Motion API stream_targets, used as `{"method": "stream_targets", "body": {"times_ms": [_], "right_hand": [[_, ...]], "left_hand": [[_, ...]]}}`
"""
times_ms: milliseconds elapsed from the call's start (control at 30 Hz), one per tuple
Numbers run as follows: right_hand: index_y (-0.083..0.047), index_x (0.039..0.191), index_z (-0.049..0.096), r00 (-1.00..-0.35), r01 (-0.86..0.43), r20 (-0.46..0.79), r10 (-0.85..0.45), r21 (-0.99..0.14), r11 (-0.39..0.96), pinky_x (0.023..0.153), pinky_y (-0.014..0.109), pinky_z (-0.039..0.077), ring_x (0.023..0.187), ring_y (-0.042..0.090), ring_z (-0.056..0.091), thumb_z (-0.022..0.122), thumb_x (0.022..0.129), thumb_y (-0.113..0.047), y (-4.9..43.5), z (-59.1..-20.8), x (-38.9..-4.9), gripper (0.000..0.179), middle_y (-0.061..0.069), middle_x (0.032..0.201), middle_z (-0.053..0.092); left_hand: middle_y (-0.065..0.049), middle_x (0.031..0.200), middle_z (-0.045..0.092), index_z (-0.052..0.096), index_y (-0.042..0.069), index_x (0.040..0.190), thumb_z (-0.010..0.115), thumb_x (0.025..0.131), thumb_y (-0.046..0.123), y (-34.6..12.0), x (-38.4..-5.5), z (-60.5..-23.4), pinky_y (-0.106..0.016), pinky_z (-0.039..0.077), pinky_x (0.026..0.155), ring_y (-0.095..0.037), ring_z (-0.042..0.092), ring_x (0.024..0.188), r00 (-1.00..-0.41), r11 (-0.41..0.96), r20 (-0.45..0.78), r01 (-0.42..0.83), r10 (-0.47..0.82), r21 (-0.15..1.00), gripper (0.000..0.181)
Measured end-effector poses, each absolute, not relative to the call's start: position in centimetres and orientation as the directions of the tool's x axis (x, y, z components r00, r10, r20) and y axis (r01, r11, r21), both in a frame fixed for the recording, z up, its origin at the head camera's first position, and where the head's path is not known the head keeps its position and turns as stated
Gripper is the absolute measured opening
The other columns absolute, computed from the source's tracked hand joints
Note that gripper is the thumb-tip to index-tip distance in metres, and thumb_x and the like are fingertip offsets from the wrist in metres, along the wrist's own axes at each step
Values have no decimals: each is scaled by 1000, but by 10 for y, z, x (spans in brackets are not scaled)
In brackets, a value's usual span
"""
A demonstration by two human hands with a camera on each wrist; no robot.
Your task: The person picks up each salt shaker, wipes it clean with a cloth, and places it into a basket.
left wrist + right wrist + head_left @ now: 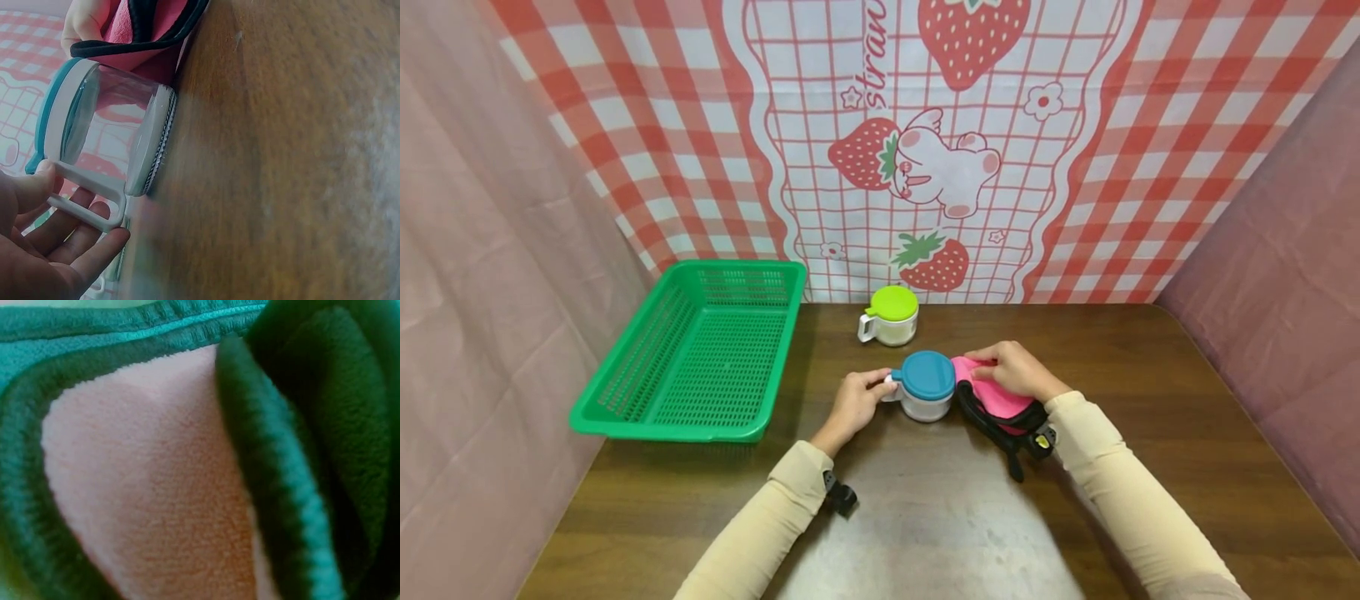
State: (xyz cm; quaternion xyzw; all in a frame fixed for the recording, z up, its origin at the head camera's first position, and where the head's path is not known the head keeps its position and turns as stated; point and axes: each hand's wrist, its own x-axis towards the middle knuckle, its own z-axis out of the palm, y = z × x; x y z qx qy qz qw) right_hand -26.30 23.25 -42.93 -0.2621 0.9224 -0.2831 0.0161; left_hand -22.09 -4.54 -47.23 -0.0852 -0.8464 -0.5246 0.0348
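Observation:
In the head view a clear seasoning jar (927,408) with a blue lid (928,374) stands upright at the middle of the table. My left hand (854,404) holds its white handle (94,194), thumb at the top and fingers around the loop in the left wrist view. Just right of the jar, my right hand (1017,368) grips a pink cloth (992,398) with black edging, bunched and folded against the jar's side. Folds of the cloth (150,469) fill the right wrist view and hide the right fingers there.
Behind the blue-lidded jar stands a similar jar (895,332) with a lime-green lid, its handle to the left. A green plastic basket (786,358) sits at the back left of the wooden table (1180,417). A checked strawberry curtain (1045,183) hangs behind.

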Motion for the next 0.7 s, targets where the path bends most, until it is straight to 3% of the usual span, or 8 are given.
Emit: {"method": "stream_targets", "body": {"times_ms": [700], "right_hand": [[-2,119,69,-883,-440,117,-455,-547,713,90,50,52,104,34,67,66,88,-6,226,-428,-272,31,21,113,71]], "left_hand": [[-21,114,69,68,-4,116,69,89,11,-46,-221,-474,-43,51,97,-33,65,111,-978,437,158,203,137,876,31]]}}
